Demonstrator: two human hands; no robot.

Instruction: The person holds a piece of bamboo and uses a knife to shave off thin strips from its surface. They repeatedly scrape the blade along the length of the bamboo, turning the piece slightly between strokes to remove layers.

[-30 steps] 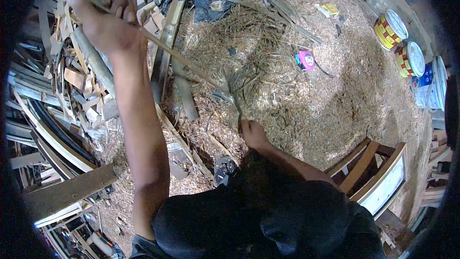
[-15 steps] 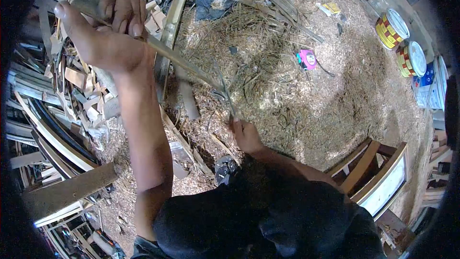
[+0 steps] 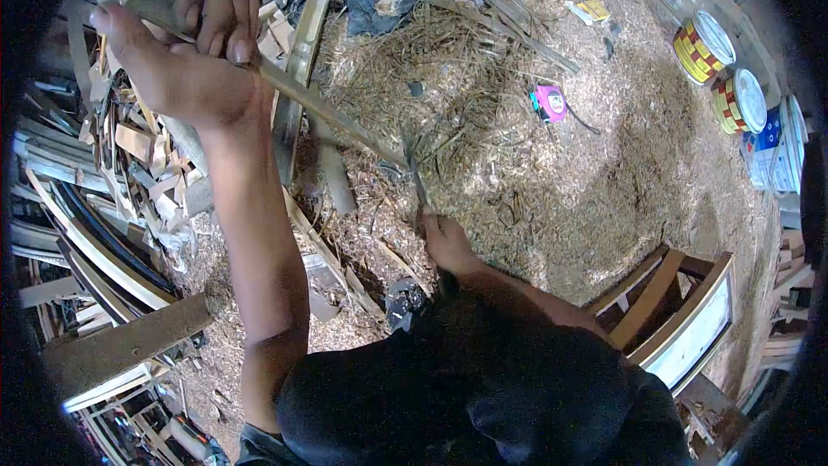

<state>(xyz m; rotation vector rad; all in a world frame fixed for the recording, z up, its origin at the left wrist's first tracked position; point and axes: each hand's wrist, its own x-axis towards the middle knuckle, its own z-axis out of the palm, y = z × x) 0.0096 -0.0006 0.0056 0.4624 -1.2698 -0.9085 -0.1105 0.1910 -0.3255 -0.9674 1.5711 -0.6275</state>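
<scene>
My left hand [image 3: 185, 60] is raised at the upper left, its fingers wrapped round a long thin wooden strip [image 3: 332, 116]. The strip slants down to the right, towards the middle of the view. My right hand [image 3: 447, 246] is closed round a dark, narrow, blade-like tool [image 3: 416, 174], which points up and away from me. Where the tool crosses the strip's lower end, the two look to be touching; the tool's exact kind cannot be made out.
Wood shavings cover the ground [image 3: 621, 181], where a pink tape measure [image 3: 550, 104] lies. Buckets [image 3: 705, 50] stand at the right, above a wooden frame [image 3: 690, 328]. Wood offcuts [image 3: 142, 142] pile up at the left, near a plank [image 3: 129, 341].
The tool in my right hand has swung slightly, its tip now more upright against the strip. My left hand keeps its hold, and the view has shifted a little.
</scene>
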